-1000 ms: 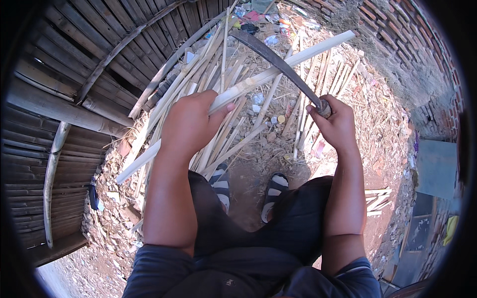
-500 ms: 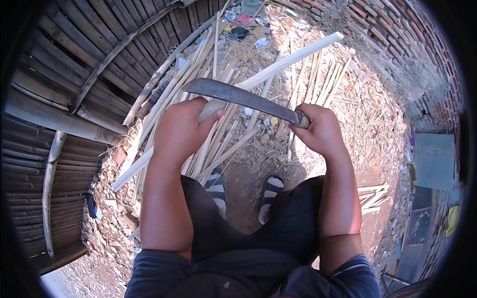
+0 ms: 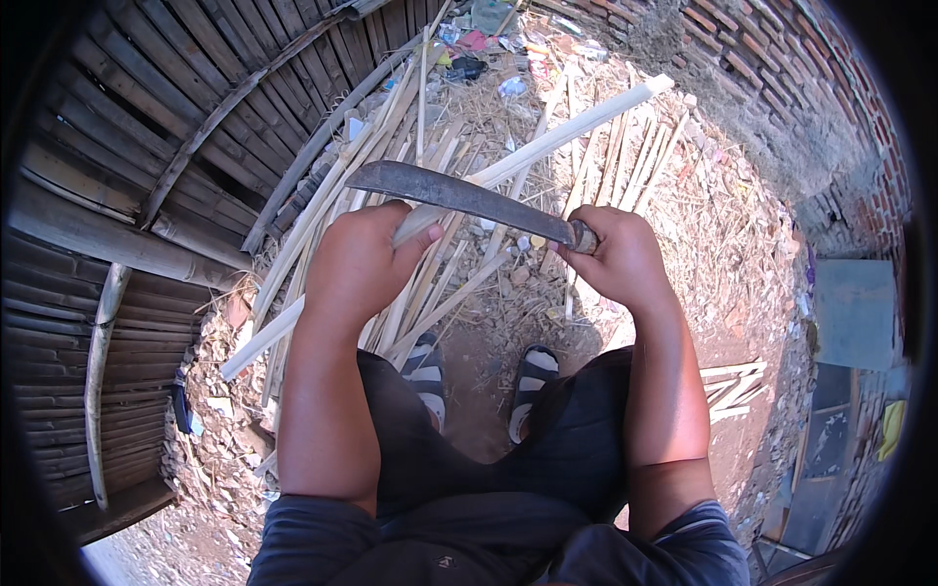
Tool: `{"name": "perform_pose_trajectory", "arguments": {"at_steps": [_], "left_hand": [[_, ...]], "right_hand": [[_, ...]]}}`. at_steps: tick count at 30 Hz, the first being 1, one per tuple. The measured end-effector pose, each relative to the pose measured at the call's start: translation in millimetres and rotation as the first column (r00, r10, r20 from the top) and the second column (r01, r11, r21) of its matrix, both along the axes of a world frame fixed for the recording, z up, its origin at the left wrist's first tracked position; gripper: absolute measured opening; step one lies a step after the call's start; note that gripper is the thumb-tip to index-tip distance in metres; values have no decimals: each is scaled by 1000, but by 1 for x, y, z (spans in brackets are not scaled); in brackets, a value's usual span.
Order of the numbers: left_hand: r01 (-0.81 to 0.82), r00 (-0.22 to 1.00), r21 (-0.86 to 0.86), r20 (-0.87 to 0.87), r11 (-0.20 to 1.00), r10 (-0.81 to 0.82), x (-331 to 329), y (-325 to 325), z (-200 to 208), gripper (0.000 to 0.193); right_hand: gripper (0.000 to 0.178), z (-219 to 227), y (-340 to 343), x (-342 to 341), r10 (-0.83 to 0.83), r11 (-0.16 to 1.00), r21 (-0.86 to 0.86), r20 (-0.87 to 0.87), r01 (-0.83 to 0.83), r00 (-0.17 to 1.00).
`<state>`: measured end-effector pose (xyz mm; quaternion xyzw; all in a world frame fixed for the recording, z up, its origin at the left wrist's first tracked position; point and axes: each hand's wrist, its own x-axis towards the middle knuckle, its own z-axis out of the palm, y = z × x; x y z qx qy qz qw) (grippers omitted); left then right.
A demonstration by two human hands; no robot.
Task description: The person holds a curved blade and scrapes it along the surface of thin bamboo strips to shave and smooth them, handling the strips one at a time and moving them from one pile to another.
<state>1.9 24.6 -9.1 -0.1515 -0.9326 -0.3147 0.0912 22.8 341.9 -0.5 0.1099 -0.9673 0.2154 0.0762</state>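
Note:
My left hand (image 3: 363,256) is closed round a long pale bamboo strip (image 3: 576,127), which slants from low on the left up to the far right. Its thumb lies along the near side of the strip. In my right hand (image 3: 614,252) is the short handle of a machete (image 3: 459,193). The dark, broad blade points left and lies across the strip just beyond my left fingers, its tip past the left knuckles. Whether the edge bites into the strip cannot be made out.
Below lie many split bamboo strips (image 3: 410,293) on littered ground. More strips (image 3: 635,161) lie at the far right, with short pieces (image 3: 733,389) near my right forearm. A bamboo wall (image 3: 88,322) stands left, a brick wall (image 3: 752,49) far right. My sandalled feet (image 3: 532,381) are below.
The machete has slid slightly left along with my right hand. The far end of the bamboo strip has dipped a little, and my left hand has shifted slightly.

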Motion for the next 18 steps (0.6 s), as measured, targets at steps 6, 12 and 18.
{"name": "perform_pose_trajectory", "arguments": {"at_steps": [6, 12, 18], "left_hand": [[-42, 993, 25, 116, 999, 39, 3, -2, 14, 36], [-25, 988, -20, 150, 999, 28, -1, 2, 11, 36], [-11, 998, -19, 54, 1000, 12, 1, -2, 6, 38]], "right_hand": [[27, -4, 24, -10, -129, 980, -150, 6, 128, 992], [33, -2, 30, -5, -196, 971, -134, 44, 201, 980], [30, -2, 5, -2, -3, 1000, 5, 3, 3, 1000]]}}
